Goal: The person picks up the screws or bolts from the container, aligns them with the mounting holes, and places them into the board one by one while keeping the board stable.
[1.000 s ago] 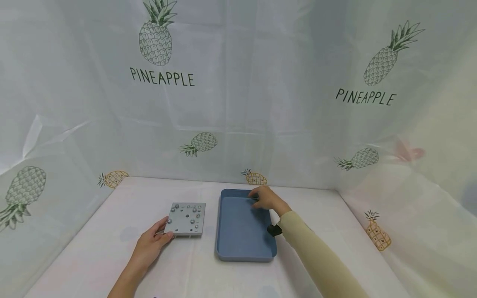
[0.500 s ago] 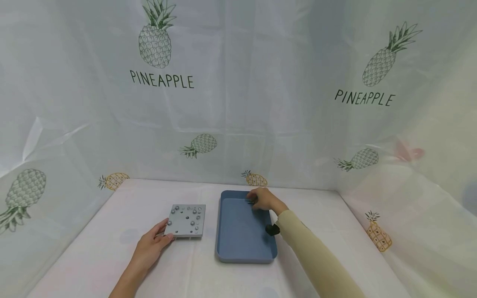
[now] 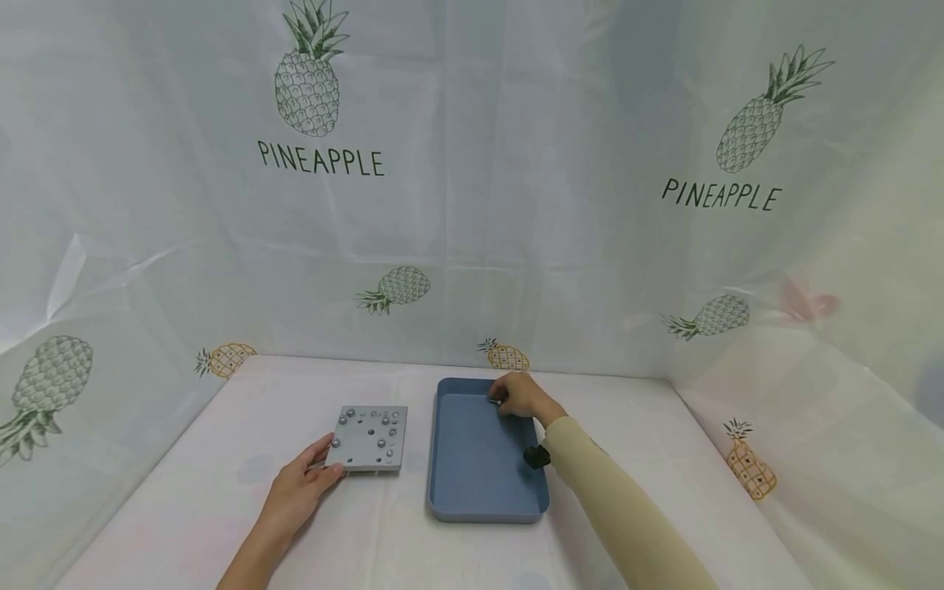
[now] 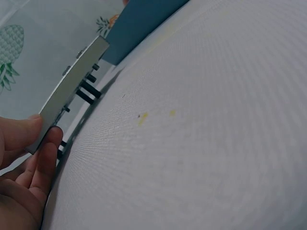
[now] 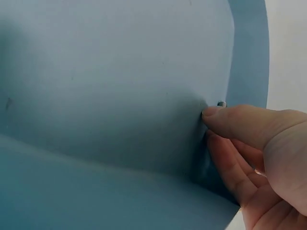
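Note:
At the left, my left hand (image 3: 297, 485) holds a grey metal plate (image 3: 356, 449) by its near left corner, thumb on the near edge and fingers beneath. Holes and several bolts dot the plate's top. Dark bolt shanks (image 4: 89, 90) stick out of its underside, in the left wrist view. Inside the far right corner of the blue tray (image 3: 483, 517), my right hand (image 3: 522, 395) pinches a small metal screw (image 5: 221, 104) between thumb and fingers. Most of the screw is hidden by the fingertips.
The tray stands on a table with a white cloth (image 3: 413, 549), just right of the plate. A white curtain (image 3: 560, 246) with pineapple prints closes off the back and sides. A black wrist strap piece (image 3: 537, 456) hangs over the tray's right rim.
My right hand has drawn slightly nearer within the tray's far corner, its fingers closing on the small metal screw. The left hand and the plate keep their place.

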Demonstrator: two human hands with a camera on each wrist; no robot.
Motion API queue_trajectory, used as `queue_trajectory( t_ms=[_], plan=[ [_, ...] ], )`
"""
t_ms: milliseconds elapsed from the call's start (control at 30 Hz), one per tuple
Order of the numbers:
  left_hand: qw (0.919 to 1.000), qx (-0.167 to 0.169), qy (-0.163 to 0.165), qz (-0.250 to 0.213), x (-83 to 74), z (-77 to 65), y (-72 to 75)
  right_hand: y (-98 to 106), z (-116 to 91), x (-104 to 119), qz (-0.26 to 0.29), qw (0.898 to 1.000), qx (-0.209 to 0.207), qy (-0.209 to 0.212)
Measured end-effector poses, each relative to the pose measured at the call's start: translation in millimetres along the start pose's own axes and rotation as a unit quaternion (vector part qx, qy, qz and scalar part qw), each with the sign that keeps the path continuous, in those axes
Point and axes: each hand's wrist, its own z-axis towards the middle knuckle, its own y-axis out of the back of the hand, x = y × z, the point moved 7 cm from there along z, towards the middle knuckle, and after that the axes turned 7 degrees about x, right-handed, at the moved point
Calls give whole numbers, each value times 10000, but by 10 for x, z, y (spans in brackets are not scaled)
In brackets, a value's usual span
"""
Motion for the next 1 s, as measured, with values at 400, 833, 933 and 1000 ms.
queue_trajectory(
  t_ms=[400,833,933,1000],
  plan=[
    [10000,-42,-56,45,-10,-11,0,38,-27,25,-16,9989,-234,-407],
    [10000,-5,-19,-4,19,-5,-6,0,-44,91,-240,9996,108,132],
    [10000,1,-29,-6,18,1,-3,-11,-38,104,-266,9990,206,284],
    [10000,15,-19,-27,17,4,-5,-18,-39,116,-212,9988,286,340]
  ],
)
